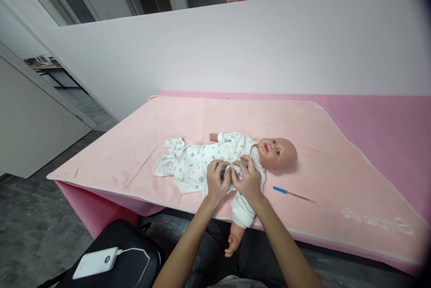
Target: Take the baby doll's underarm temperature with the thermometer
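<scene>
A baby doll point(278, 154) lies on its back on the table, head to the right. It wears a white printed baby outfit point(190, 162). My left hand point(218, 180) pinches the cloth at the doll's chest, thumb and fingers curled. Close beside it, my right hand point(247, 178) pinches the same gathered cloth, and the fingertips of both hands nearly meet. What lies between the fingertips is too small to make out. The doll's near arm point(235, 237) hangs over the table's front edge, its sleeve pushed up.
A pink blanket point(336, 157) covers the table over a darker pink cloth point(380, 135). Near the doll's head lies a thin stick with a blue handle point(280, 190). A white power bank point(96, 263) with a cable rests on a black bag point(124, 238) at lower left. Behind stands a white wall point(252, 50).
</scene>
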The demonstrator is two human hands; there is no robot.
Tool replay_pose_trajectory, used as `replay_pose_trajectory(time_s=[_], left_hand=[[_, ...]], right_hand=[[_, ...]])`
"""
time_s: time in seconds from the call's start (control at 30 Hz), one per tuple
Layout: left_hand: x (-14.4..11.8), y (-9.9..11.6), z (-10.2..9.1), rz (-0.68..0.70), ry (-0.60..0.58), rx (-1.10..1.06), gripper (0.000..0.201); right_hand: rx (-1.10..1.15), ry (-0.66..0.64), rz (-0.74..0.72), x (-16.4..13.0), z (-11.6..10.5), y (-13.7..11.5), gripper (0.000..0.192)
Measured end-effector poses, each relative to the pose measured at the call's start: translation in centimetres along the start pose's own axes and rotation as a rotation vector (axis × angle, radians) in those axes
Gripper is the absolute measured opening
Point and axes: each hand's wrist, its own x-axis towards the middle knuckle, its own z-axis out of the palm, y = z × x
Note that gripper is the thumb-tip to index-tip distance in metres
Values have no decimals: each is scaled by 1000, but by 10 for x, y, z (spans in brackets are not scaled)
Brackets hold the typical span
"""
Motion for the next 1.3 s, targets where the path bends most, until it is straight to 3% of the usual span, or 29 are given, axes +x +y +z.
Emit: replay_pose_trajectory(time_s=[0.3, 0.67, 0.93, 1.3], left_hand=[[2, 4, 1, -20, 81, 167, 14], [1, 4, -1, 8, 67, 133, 15], [-5, 3, -6, 74, 106, 162, 13], [-14, 7, -17, 115, -2, 288, 10]], right_hand=[[-41, 81, -20, -1, 5, 2, 10], [36, 84, -32, -3, 4, 4, 10], [141, 16, 22, -2, -2, 3, 11], [214, 59, 100, -3, -1, 4, 10]])
